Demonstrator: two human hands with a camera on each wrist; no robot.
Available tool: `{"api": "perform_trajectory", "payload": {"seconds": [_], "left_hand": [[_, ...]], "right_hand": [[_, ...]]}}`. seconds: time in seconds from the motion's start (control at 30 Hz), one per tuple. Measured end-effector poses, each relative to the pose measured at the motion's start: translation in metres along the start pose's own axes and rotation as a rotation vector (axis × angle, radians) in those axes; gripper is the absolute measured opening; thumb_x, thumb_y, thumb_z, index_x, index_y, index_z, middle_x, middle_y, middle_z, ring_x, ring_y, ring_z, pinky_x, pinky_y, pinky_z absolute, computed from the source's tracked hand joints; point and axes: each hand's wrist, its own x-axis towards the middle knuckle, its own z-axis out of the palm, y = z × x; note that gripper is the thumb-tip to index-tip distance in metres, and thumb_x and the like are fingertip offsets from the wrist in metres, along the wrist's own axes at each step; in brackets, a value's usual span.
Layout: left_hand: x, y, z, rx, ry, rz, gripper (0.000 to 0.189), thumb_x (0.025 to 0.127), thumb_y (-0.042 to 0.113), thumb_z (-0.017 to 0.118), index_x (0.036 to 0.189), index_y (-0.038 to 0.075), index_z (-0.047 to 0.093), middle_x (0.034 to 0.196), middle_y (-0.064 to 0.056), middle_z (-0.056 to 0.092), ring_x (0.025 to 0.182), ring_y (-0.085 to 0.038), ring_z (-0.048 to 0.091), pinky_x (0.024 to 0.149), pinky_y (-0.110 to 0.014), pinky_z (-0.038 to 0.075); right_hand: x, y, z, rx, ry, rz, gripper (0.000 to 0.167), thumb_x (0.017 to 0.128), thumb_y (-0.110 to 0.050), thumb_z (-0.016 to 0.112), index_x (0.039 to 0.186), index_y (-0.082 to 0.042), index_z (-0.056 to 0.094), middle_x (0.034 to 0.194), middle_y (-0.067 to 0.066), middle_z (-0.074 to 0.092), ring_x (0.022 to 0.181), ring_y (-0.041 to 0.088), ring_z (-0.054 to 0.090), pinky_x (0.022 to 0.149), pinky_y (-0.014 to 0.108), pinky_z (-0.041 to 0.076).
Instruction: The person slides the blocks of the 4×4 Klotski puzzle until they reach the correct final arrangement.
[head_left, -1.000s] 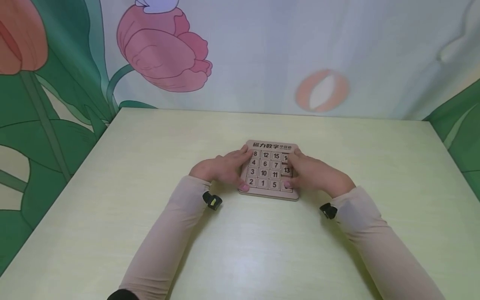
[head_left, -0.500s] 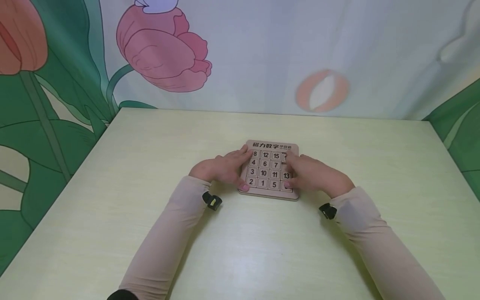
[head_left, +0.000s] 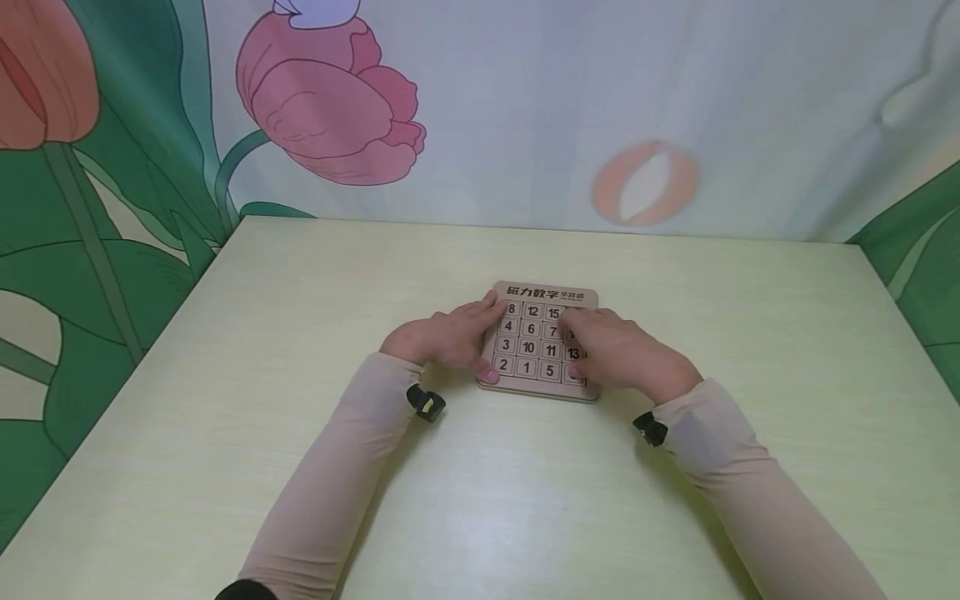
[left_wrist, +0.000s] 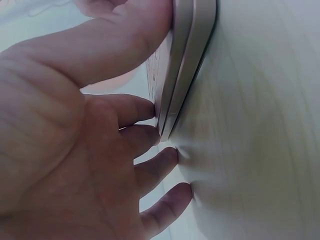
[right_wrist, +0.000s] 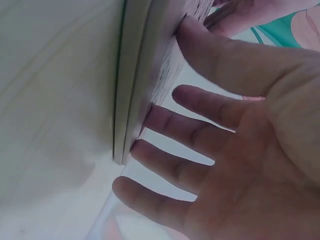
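Observation:
A wooden number slide puzzle (head_left: 539,385) lies flat on the table, with dark numbers on square tiles and Chinese characters along its far edge. My left hand (head_left: 455,335) rests on the puzzle's left side, thumb on its near-left corner. In the left wrist view its fingertips (left_wrist: 184,192) reach down along the edge to the tabletop. Over the right column is my right hand (head_left: 626,350), its thumb on the near-right tile and index finger bent over the upper tiles, partly hiding them. The 13 tile (head_left: 573,353) shows between thumb and index finger.
The pale table (head_left: 480,500) stretches around the puzzle on all sides. Behind it hangs a curtain (head_left: 510,108) printed with flowers and leaves. Both wrists carry small black devices (head_left: 426,403).
The 13 tile has slid nearer in the right column. My right index finger has shifted left and slightly nearer, with a tile above 13 now showing beside it. My left hand stays put.

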Motion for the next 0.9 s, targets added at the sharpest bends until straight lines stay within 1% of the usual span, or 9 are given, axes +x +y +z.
{"api": "perform_trajectory", "payload": {"seconds": [0.1,0.2,0.3,0.37,0.5,0.63,0.73,0.8,0.9], "left_hand": [[0.000,0.000,0.000,-0.005,-0.003,-0.003,0.109,0.086,0.039,0.080,0.164,0.016,0.007,0.168,-0.006,-0.007,0.153,-0.026,0.002,0.117,-0.061,0.011],[0.000,0.000,0.000,-0.002,-0.003,-0.003,0.109,0.086,0.039,0.079,0.164,0.016,0.006,0.168,-0.006,-0.007,0.153,-0.026,0.003,0.117,-0.061,0.011],[0.000,0.000,0.000,0.005,-0.001,-0.003,0.109,0.086,0.040,0.079,0.164,0.015,0.006,0.168,-0.006,-0.007,0.153,-0.027,0.003,0.117,-0.062,0.011],[0.000,0.000,0.000,0.007,-0.001,-0.003,0.109,0.086,0.040,0.079,0.164,0.015,0.006,0.168,-0.006,-0.007,0.153,-0.027,0.003,0.117,-0.062,0.011],[0.000,0.000,0.000,0.002,0.000,-0.003,0.110,0.085,0.040,0.079,0.164,0.015,0.006,0.168,-0.006,-0.007,0.153,-0.027,0.002,0.117,-0.063,0.010],[0.000,0.000,0.000,-0.001,0.000,-0.001,0.110,0.085,0.039,0.080,0.164,0.015,0.007,0.168,-0.006,-0.007,0.153,-0.026,0.002,0.117,-0.063,0.010],[0.000,0.000,0.000,-0.002,0.002,0.002,0.110,0.085,0.039,0.080,0.164,0.015,0.007,0.168,-0.007,-0.006,0.153,-0.026,0.002,0.117,-0.063,0.010],[0.000,-0.001,0.000,-0.009,0.003,0.000,0.110,0.085,0.039,0.080,0.164,0.015,0.007,0.168,-0.006,-0.006,0.153,-0.026,0.002,0.116,-0.064,0.009],[0.000,-0.001,0.000,-0.012,0.007,0.000,0.110,0.085,0.039,0.080,0.164,0.015,0.008,0.168,-0.006,-0.006,0.153,-0.026,0.002,0.117,-0.064,0.009]], "right_hand": [[0.001,0.001,0.002,-0.030,-0.007,0.006,0.060,0.096,-0.012,0.069,0.150,-0.005,0.044,0.146,0.017,0.048,0.133,0.041,0.042,0.105,0.063,0.036],[0.003,0.002,0.003,-0.065,0.005,0.009,0.063,0.100,-0.007,0.058,0.157,-0.005,0.034,0.155,0.020,0.038,0.138,0.045,0.034,0.106,0.068,0.033],[0.006,0.003,0.006,-0.117,0.032,0.001,0.063,0.098,0.000,0.052,0.157,-0.009,0.036,0.152,0.021,0.041,0.134,0.045,0.037,0.101,0.067,0.038],[0.009,0.003,0.008,-0.143,0.042,-0.004,0.066,0.093,0.003,0.053,0.156,-0.010,0.039,0.149,0.021,0.044,0.130,0.044,0.039,0.098,0.065,0.041],[0.011,0.002,0.011,-0.178,0.050,-0.003,0.066,0.091,0.002,0.054,0.155,-0.009,0.042,0.145,0.021,0.046,0.123,0.041,0.041,0.093,0.060,0.045],[0.010,0.000,0.012,-0.145,0.047,0.033,0.062,0.093,0.000,0.054,0.154,-0.007,0.043,0.134,0.020,0.049,0.112,0.035,0.042,0.087,0.053,0.046],[0.009,-0.001,0.010,-0.114,0.038,0.070,0.060,0.094,0.000,0.055,0.153,-0.005,0.044,0.127,0.020,0.045,0.106,0.033,0.042,0.082,0.051,0.046],[0.007,-0.003,0.009,-0.112,0.036,0.098,0.059,0.093,-0.001,0.056,0.151,-0.002,0.045,0.134,0.023,0.041,0.111,0.036,0.043,0.085,0.054,0.047],[0.005,-0.005,0.005,-0.146,0.034,0.124,0.056,0.093,-0.005,0.058,0.148,0.001,0.049,0.150,0.028,0.032,0.125,0.043,0.042,0.092,0.061,0.046]]}}
